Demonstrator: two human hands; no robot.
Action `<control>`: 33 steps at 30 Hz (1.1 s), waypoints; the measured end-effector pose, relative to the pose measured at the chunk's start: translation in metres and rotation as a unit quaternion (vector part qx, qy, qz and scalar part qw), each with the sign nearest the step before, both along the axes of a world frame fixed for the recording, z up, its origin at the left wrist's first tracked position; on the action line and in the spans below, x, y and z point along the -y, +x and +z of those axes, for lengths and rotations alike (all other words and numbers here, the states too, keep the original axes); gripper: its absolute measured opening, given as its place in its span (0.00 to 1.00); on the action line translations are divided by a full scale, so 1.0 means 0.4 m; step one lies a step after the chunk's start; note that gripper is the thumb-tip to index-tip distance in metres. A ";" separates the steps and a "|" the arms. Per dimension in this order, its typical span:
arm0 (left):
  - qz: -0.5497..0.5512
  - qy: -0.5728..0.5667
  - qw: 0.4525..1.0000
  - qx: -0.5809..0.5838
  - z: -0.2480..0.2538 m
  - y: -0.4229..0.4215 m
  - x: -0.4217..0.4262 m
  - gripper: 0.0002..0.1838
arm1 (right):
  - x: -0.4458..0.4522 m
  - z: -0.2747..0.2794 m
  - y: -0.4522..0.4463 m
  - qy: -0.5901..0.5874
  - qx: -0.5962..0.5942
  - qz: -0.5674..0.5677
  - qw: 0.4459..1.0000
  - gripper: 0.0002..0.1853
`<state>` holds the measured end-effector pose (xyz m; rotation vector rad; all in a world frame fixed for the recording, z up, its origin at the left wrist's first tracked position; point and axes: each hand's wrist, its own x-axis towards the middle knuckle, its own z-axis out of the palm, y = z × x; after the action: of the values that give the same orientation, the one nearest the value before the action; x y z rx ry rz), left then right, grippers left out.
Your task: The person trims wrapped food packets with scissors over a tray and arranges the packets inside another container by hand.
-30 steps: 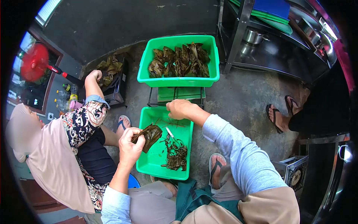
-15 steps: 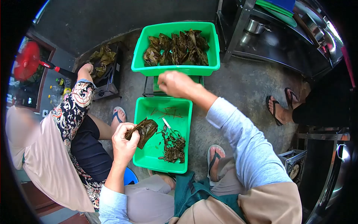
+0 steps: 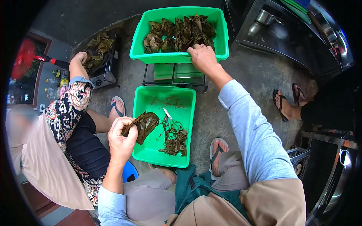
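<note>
My left hand (image 3: 122, 140) pinches a folded dark leaf packet (image 3: 145, 126) over the left part of the lower green tub (image 3: 141, 152). In that tub lie scissors with green handles (image 3: 174, 126), thin brown sticks (image 3: 171, 101) and a heap of leaf scraps (image 3: 175, 143). My right hand (image 3: 204, 58) is at the near rim of the upper green tub (image 3: 160, 58), its fingers curled over the edge; whether they hold anything is hidden. Several leaf-wrapped packets (image 3: 179, 34) stand in rows inside the upper tub, just beyond those fingers.
At the left a seated person (image 3: 81, 132) reaches into a pile of leaves (image 3: 100, 47) on a dark stand. Behind are bottles (image 3: 52, 92) and a red fan (image 3: 24, 58). A metal shelf (image 3: 279, 41) and another person's sandalled feet (image 3: 284, 105) are at the right.
My right hand has moved from above the gap between the tubs to the upper tub's near rim. My left hand keeps its pinch on the leaf packet. The view has shifted.
</note>
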<state>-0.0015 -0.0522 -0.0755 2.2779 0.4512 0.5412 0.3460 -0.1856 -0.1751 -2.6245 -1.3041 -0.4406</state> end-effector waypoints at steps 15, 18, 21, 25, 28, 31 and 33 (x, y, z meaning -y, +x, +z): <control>0.003 0.002 1.000 0.015 -0.010 -0.033 0.000 0.05 | 0.065 -0.021 -0.077 0.053 0.015 0.067 0.996 0.06; -0.003 0.004 1.000 0.018 -0.024 -0.040 0.000 0.05 | 0.081 -0.031 -0.117 0.047 0.008 0.068 0.997 0.06; -0.004 0.007 1.000 0.020 -0.020 -0.034 0.003 0.05 | 0.092 -0.029 -0.150 0.034 -0.008 0.067 0.997 0.07; -0.001 0.005 1.000 0.025 -0.021 -0.029 0.002 0.05 | 0.103 -0.027 -0.184 0.020 -0.029 0.073 0.997 0.08; 0.006 0.011 0.999 0.035 -0.018 -0.018 -0.004 0.05 | 0.108 -0.021 -0.187 0.014 -0.026 0.078 0.997 0.08; 0.033 0.010 0.999 0.035 -0.013 -0.006 -0.018 0.04 | 0.102 -0.017 -0.173 0.012 -0.031 0.085 0.996 0.08; 0.059 -0.025 0.997 0.043 -0.017 -0.004 -0.033 0.04 | 0.099 -0.004 -0.164 -0.019 -0.087 0.094 0.992 0.10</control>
<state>-0.0032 -0.0392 -0.0825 2.1811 0.5526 0.6785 0.2805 -0.2254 -0.1766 -2.4736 -1.4934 -0.1552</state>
